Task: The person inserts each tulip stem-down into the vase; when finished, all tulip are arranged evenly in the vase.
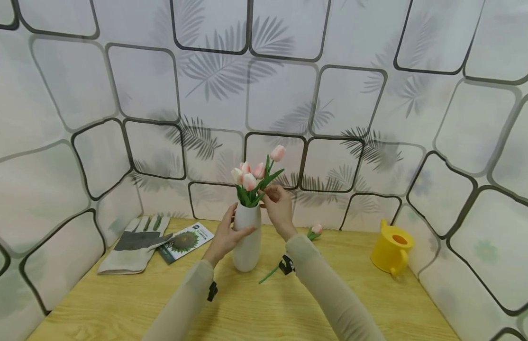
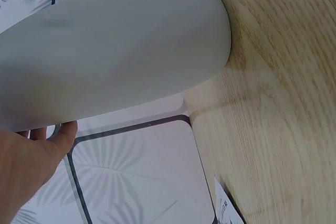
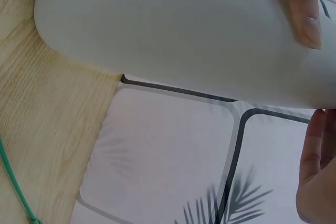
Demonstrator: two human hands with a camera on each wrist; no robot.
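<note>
A white vase (image 1: 247,244) stands upright on the table, holding several pink-and-white tulips (image 1: 249,182) with green leaves. My left hand (image 1: 225,237) grips its upper body, the thumb across the near side and the fingers round the left. In the left wrist view the vase (image 2: 121,51) hides most of the fingertips. My right hand (image 1: 278,206) is at the vase mouth on the right, its fingers curled and pinching a tulip low among the leaves. The taller tulip head (image 1: 277,152) leans above that hand. In the right wrist view, the left thumb (image 3: 310,27) lies over the vase.
Another tulip (image 1: 317,229) lies on the wooden table (image 1: 195,312), partly hidden behind the right forearm. A yellow watering can (image 1: 385,251) stands at the right. On the left lie grey-and-white gloves (image 1: 132,251) and a seed packet (image 1: 195,237). Patterned cloth (image 1: 281,104) encloses the back and sides.
</note>
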